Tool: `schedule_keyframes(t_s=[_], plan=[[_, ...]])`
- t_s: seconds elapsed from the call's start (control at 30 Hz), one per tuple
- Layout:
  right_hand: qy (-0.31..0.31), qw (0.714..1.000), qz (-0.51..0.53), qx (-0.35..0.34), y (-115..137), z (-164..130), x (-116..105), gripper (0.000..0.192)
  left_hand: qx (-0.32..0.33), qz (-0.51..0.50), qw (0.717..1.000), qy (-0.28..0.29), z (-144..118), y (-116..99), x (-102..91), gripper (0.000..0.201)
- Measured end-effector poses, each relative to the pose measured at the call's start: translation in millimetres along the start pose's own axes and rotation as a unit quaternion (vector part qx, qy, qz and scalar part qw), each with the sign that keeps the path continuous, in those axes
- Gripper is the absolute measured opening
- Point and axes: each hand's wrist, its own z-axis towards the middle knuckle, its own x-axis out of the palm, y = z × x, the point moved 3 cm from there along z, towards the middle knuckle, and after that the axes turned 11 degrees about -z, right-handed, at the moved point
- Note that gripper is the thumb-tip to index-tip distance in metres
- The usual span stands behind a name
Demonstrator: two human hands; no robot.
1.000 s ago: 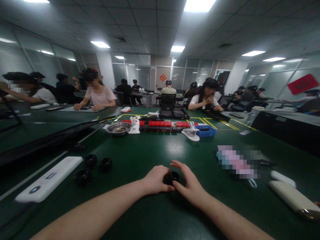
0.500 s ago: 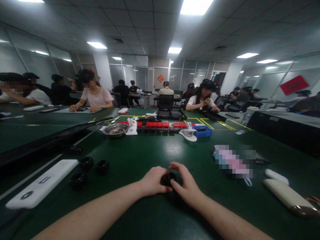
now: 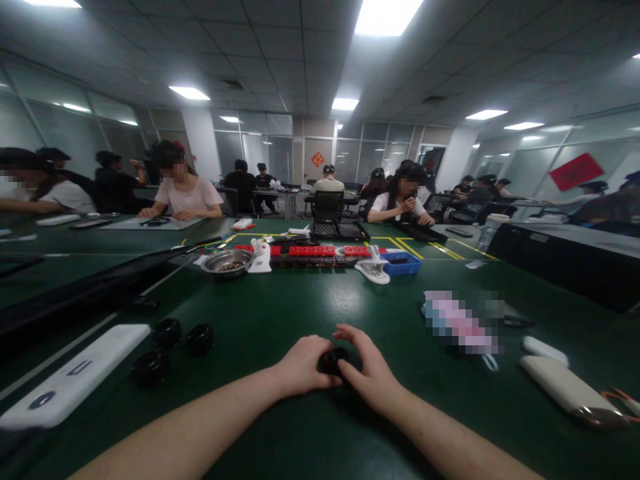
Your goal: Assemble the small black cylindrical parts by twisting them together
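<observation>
Between my hands, low over the green table, is a glossy black round piece [image 3: 334, 361], much of it covered by fingers. My left hand [image 3: 303, 364] wraps it from the left, fingers behind and thumb in front. My right hand [image 3: 371, 365] meets it from the right, its thumb pressed on the piece and its forefinger arched over the far side. Off to the left lie three similar black round pieces, a near one [image 3: 150, 368], a far one [image 3: 166, 332] and a right one [image 3: 200, 339], each wheel-like with a hollow middle.
A white oblong device [image 3: 75, 377] lies at left. Farther off stand a metal bowl [image 3: 227, 263] of small parts, a red-and-black strip [image 3: 311, 251], white clamps [image 3: 373, 268] and a blue tray [image 3: 403, 263]. A blurred-out item [image 3: 460, 321] and a cream case [image 3: 565, 387] lie right. People sit beyond.
The view has shifted slightly, so the table things sit a little farther left. Both hands keep nearly the same hold on the black round piece.
</observation>
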Motion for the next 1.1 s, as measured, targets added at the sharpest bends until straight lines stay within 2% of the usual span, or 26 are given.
schedule_keyframes(t_s=[0.17, 0.27, 0.4, 0.57, 0.63, 0.8, 0.97, 1.1], plan=[[-0.028, 0.998, -0.030, 0.037, -4.8, 2.3, 3.0, 0.045, 0.004, -0.001, 1.000, -0.002, 0.2, -0.3, 0.6, 0.029], [-0.006, 1.000, -0.017, 0.018, -3.2, 2.0, 2.8, 0.046, 0.006, -0.004, 1.000, -0.001, 0.2, -0.7, 0.6, 0.028], [0.026, 0.999, 0.011, -0.022, 1.7, 0.6, -0.4, 0.060, 0.006, -0.005, 1.000, -0.001, 0.2, 0.4, 0.7, 0.032], [-0.012, 0.999, -0.019, 0.033, -4.2, 1.6, 1.5, 0.048, 0.005, -0.002, 1.000, -0.004, 0.4, 0.6, 1.1, 0.028], [-0.010, 0.999, -0.018, 0.035, -5.4, 1.9, 3.3, 0.045, 0.008, -0.003, 1.000, -0.005, 0.5, 0.1, 1.0, 0.027], [0.020, 1.000, 0.011, -0.001, -1.2, 1.7, 1.6, 0.058, 0.012, -0.006, 1.000, -0.005, 0.5, 0.5, 0.4, 0.031], [-0.013, 0.999, -0.020, 0.040, -5.0, 2.5, 1.7, 0.047, 0.007, -0.005, 1.000, -0.003, 0.4, 0.7, 0.6, 0.028], [-0.004, 0.999, -0.018, 0.035, -6.5, 2.2, 3.9, 0.044, 0.007, -0.006, 1.000, -0.002, 0.1, 0.3, 1.2, 0.028]])
